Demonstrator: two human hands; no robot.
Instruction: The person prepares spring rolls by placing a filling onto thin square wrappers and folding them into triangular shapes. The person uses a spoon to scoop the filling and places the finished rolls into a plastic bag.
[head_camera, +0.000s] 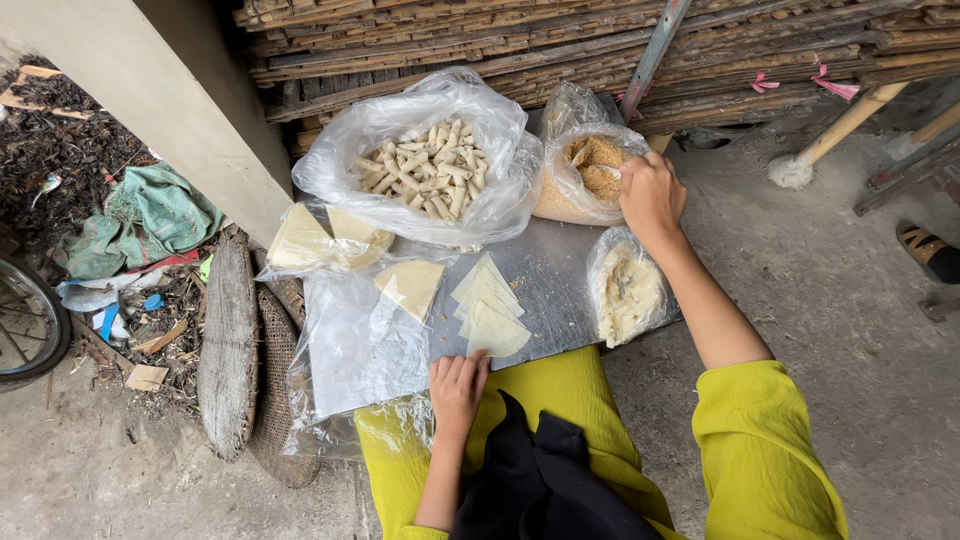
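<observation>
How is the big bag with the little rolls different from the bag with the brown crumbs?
The big clear bag of rolls is wider and spread open flat; the bag of brown crumbs is smaller and stands taller. The big bag holds pale finger-shaped rolls; the crumb bag holds loose golden-brown crumbs. No hand touches the big bag, while the right hand reaches into the crumb bag. Both are clear plastic and open on top.
</observation>
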